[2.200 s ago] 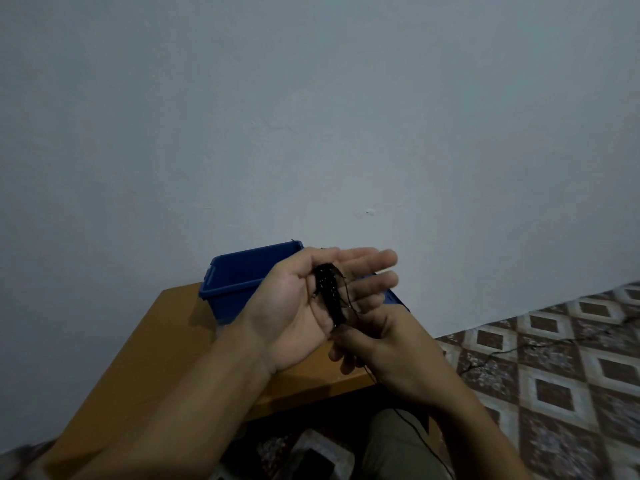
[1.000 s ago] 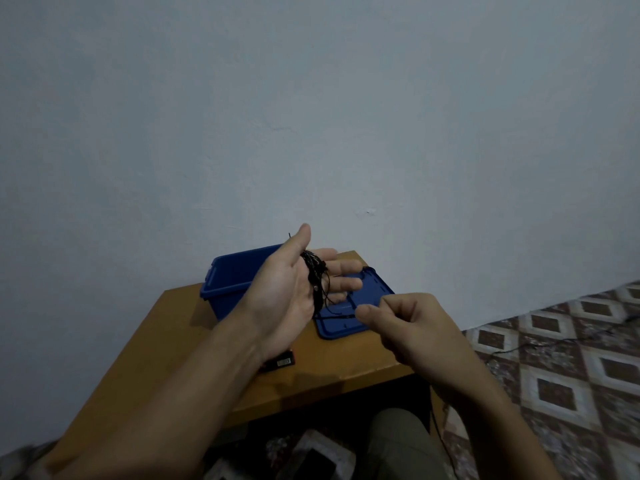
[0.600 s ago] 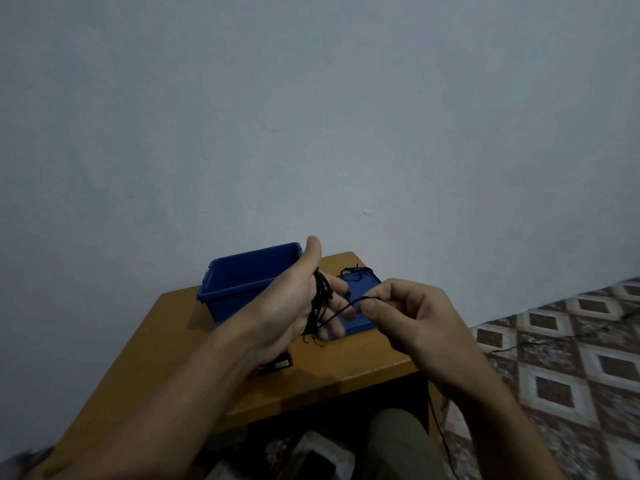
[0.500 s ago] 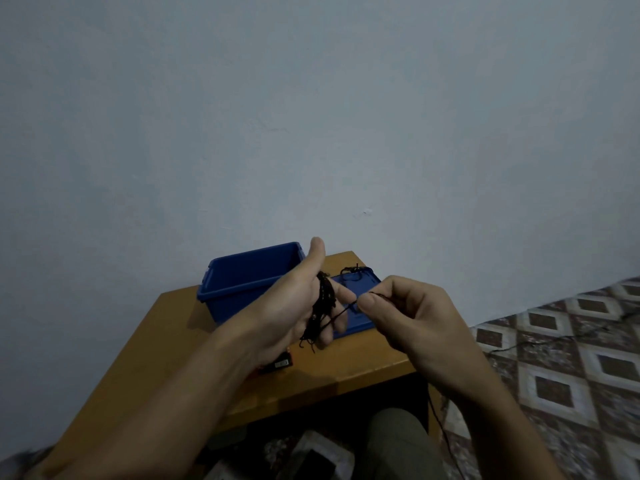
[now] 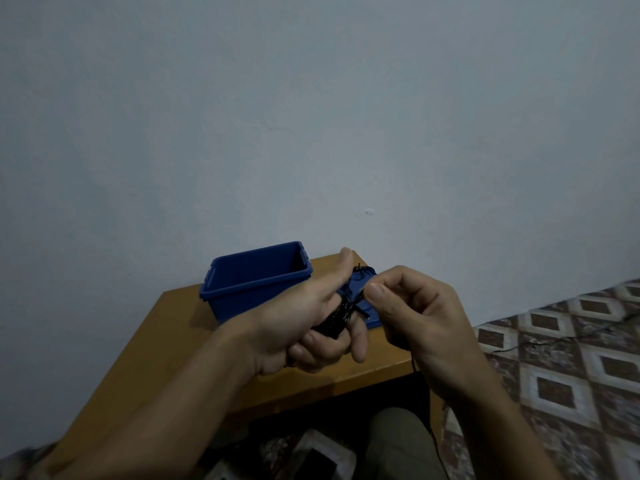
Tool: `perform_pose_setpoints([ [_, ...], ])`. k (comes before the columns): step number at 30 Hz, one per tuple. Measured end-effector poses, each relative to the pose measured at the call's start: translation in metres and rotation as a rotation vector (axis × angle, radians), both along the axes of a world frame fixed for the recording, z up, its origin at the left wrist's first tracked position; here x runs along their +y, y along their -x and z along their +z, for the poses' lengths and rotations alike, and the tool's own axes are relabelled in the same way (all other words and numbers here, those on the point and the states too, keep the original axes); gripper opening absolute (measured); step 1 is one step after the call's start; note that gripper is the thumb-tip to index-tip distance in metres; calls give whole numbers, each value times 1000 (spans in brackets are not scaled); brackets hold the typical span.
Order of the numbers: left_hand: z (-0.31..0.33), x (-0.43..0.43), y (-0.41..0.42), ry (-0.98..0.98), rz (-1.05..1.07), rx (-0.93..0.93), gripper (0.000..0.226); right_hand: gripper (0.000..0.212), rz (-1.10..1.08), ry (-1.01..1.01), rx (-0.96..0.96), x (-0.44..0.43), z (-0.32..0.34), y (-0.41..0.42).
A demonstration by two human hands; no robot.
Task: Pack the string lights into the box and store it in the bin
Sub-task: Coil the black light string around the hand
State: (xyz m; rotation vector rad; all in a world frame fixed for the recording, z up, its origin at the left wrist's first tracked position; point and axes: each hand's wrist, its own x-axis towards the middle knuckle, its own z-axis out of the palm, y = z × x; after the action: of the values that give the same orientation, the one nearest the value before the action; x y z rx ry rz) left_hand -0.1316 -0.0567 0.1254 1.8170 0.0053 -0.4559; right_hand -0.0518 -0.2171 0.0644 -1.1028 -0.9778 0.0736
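Note:
A black bundle of string lights (image 5: 337,315) is wound around the fingers of my left hand (image 5: 304,320), which is curled around it above the wooden table (image 5: 194,344). My right hand (image 5: 415,310) pinches the loose black wire just right of the bundle; the strand trails down below this hand toward the floor. An open blue bin (image 5: 254,278) stands at the back of the table by the wall. Its blue lid (image 5: 369,315) lies flat to the bin's right, mostly hidden behind my hands. No box is visible.
A plain grey wall rises right behind the table. Patterned floor tiles (image 5: 561,351) lie to the right, with a thin black wire (image 5: 540,342) running across them. My leg (image 5: 398,445) shows below the table's front edge.
My left fingers have curled down around the bundle and the hand has dropped a little. My right hand has brought the wire in close to the bundle. The small dark item under my left wrist is now hidden.

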Motion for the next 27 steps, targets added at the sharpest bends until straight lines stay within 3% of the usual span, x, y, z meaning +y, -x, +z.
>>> perform_pose_setpoints([
  [10,-5,3,-1,389,-210,35,79,27,-50,152,74,11,-8,-1],
  [15,-3,2,0,586,-306,-42,72,22,-56,200,117,15,-12,-2],
  [20,-2,-3,4,571,-156,-238,39,23,-70,250,-8,14,-12,1],
  [23,-1,-5,2,629,-93,-260,33,32,-105,309,-71,14,-10,2],
  [27,-1,-3,-2,642,1,-245,34,22,-100,408,-112,14,-11,2],
])
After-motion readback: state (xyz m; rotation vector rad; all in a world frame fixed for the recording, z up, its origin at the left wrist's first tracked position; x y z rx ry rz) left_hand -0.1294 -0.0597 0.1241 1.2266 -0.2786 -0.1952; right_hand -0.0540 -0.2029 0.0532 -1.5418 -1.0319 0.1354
